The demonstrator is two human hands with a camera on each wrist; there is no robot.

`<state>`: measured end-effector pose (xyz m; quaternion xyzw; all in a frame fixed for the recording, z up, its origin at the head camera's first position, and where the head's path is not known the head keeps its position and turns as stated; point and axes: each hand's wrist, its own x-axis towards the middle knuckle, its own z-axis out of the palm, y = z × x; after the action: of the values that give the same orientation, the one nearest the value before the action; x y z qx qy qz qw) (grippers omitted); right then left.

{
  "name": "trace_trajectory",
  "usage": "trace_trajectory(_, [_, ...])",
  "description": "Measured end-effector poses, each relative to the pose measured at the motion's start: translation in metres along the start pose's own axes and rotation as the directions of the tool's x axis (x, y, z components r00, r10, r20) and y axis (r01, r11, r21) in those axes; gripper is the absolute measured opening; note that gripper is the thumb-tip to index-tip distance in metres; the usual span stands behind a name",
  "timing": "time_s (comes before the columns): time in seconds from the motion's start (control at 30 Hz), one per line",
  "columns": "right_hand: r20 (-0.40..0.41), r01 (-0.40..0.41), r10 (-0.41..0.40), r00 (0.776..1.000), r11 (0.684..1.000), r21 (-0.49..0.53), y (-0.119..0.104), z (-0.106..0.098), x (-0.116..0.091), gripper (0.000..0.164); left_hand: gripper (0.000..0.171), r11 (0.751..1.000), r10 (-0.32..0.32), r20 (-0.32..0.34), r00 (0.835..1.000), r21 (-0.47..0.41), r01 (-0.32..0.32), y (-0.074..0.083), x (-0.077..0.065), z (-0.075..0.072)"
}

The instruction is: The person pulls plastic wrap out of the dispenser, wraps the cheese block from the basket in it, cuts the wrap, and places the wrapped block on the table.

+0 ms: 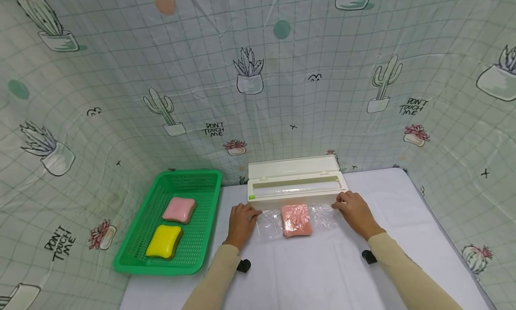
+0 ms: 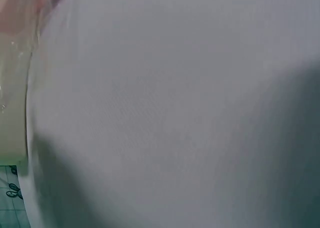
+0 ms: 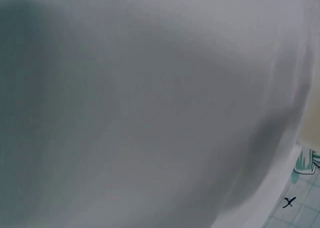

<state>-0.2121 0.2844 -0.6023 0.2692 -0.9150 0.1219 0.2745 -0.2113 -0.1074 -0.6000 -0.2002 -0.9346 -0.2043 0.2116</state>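
A pinkish-red sponge lies on the white table, with clear cling film over it and spreading out on both sides. Behind it stands a white cling film dispenser, its lid raised and the roll showing inside. At the film's left corner, my left hand pinches the edge close to the dispenser's front. My right hand pinches the opposite corner, by the dispenser's right end. Mostly tablecloth fills both wrist views, where the hands are hidden; some film shows at the left wrist view's edge.
To the left is a green basket holding a pink sponge and a yellow sponge. A cactus-print sheet hangs behind and around the table. The dispenser's raised lid stands close to that sheet.
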Motion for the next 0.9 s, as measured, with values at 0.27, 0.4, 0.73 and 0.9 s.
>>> trace_trajectory(0.27, [0.079, 0.113, -0.109, 0.991, 0.992, -0.051, 0.004, 0.005, -0.004, 0.021, 0.017, 0.936, 0.194, 0.116, 0.974, 0.276, -0.219, -0.004, 0.002, -0.004])
trace_trajectory(0.4, [0.123, 0.105, -0.100, 0.987, 0.994, -0.030, 0.001, 0.009, -0.005, 0.019, 0.015, 0.932, 0.183, 0.183, 0.966, 0.279, -0.230, -0.003, 0.000, -0.004])
trace_trajectory(0.73, [0.399, -0.434, 0.299, 0.867, 0.846, 0.309, -0.006, -0.015, -0.011, 0.026, 0.027, 0.975, -0.044, 0.307, 0.951, -0.193, 0.107, -0.003, -0.010, -0.005])
trace_trajectory(0.9, [0.512, -0.683, 0.470, 0.719, 0.611, 0.399, -0.005, -0.025, -0.009, 0.032, 0.027, 0.959, -0.134, 0.287, 0.949, -0.203, 0.197, 0.001, -0.012, -0.010])
